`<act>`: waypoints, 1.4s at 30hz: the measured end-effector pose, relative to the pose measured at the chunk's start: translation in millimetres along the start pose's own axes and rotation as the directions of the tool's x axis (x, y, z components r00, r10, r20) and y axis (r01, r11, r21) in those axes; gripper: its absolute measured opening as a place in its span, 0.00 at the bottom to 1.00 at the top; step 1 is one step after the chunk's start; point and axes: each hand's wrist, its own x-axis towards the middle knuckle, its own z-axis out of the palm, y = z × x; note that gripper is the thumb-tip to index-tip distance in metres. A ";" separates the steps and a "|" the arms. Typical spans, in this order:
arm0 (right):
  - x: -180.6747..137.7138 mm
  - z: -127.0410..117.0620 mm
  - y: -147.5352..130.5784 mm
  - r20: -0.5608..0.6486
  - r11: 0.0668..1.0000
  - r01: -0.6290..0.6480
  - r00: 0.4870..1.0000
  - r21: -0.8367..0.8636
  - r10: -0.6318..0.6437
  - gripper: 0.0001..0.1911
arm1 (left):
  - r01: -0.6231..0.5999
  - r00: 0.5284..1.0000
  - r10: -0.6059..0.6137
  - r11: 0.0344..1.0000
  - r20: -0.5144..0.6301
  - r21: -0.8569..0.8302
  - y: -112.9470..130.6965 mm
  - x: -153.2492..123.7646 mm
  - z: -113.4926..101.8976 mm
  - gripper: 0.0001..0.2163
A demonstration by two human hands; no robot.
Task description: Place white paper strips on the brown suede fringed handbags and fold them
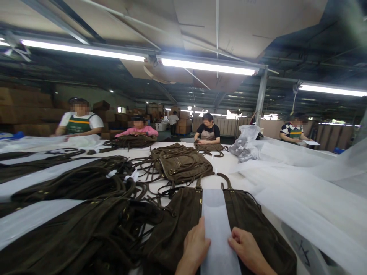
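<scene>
A dark brown handbag (180,221) lies flat on the table before me, its handle looped toward the far side. Down its middle runs a strip of white foam sheet (216,225). My left hand (195,244) grips the strip's left edge, fingers curled and thumb on top. At the right edge, my right hand (243,244) pinches the same strip between thumb and bent fingers. The lower end of the strip passes out of the picture.
Brown bags (94,179) with white strips are stacked at the left. Farther back lies a pile of bags (183,162). White foam sheets (309,198) and a clear plastic bag (246,141) cover the right side. Several people work across the table (232,162), under tube lights.
</scene>
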 end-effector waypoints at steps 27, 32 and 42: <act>-0.8 27.7 -15.5 -0.031 0.832 0.012 0.999 -0.554 -0.035 0.21 | 0.098 0.995 -0.090 0.969 -0.043 0.227 4.6 -1.5 26.2 0.27; 0.9 27.6 -24.1 0.017 0.770 0.008 1.000 -0.638 0.004 0.21 | 0.046 0.998 -0.036 0.962 -0.045 0.269 3.6 -1.9 25.8 0.22; 8.7 13.2 -49.2 -0.004 0.807 0.008 1.000 -0.591 -0.013 0.16 | -0.238 0.969 0.242 0.877 0.045 0.417 23.5 1.9 26.9 0.20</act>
